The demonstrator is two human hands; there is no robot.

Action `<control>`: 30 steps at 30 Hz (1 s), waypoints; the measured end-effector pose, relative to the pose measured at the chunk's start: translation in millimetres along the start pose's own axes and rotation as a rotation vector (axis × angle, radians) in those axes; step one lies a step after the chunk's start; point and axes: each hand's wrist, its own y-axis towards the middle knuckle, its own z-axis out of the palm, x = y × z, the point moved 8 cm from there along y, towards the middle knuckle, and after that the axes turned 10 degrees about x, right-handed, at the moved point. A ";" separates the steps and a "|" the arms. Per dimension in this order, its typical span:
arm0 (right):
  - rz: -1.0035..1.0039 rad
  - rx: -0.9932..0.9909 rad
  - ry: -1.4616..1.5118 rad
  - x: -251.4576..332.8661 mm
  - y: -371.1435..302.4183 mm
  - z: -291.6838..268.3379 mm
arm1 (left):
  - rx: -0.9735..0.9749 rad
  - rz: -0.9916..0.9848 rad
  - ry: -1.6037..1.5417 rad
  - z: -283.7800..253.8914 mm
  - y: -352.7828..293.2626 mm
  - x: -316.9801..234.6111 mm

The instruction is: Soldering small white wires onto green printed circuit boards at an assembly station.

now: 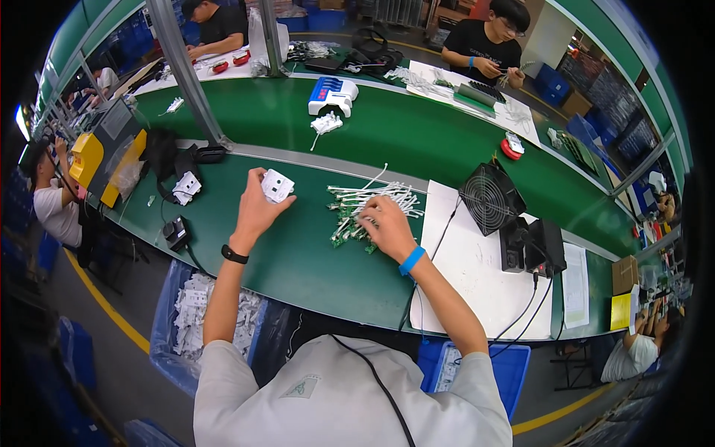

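My left hand [261,203] is closed on a white square plastic housing [277,186] with dark openings in its face, held above the green bench. To its right lies a pile of white cables [398,197] with small green circuit boards [344,227] at their near left ends. Bent and pressed together, the fingers of my right hand [387,227] reach into that pile. Whatever sits between those fingertips is too small to make out. I wear a black band on my left wrist and a blue one on my right.
A black fan [488,197] and a black power unit [540,246] stand on a white sheet [469,276] at right. Another white housing [186,188] lies left. Below the bench is a blue bin [167,328] of white parts. Beyond a green conveyor [402,119], co-workers sit.
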 end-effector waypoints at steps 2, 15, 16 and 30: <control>0.002 -0.208 0.042 6.4 -0.3 -27.9 | 0.009 -0.062 -0.153 12.4 0.1 -0.7; 0.079 -0.260 0.344 43.9 3.4 -101.7 | 0.883 -0.096 -1.249 100.4 -31.3 -109.7; 0.083 -0.263 0.343 46.0 2.8 -103.2 | 0.889 -0.096 -1.249 102.4 -31.8 -113.1; 0.381 0.136 0.720 20.0 -11.9 -59.2 | 1.154 -0.066 -0.925 107.7 -52.4 -143.8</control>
